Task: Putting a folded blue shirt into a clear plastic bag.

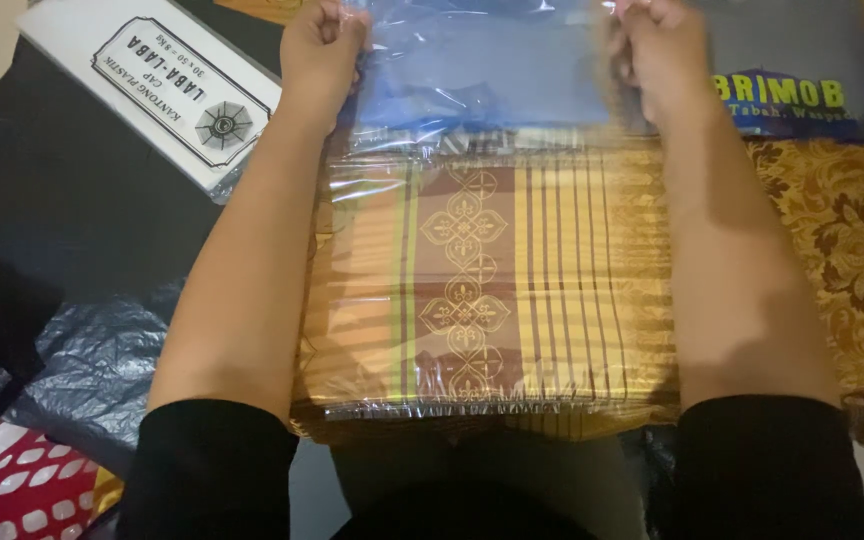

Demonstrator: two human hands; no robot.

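Both hands clenched: left hand and right hand each pinched a far corner of the clear plastic bag. Folded striped cloth lay inside, on the lap. Advised: even tension at both corners, opening kept square.

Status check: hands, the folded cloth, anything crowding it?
Left hand and right hand both shut on clear plastic bag's far edge. Folded gold-brown patterned cloth inside bag. White flat packet lies left, apart.
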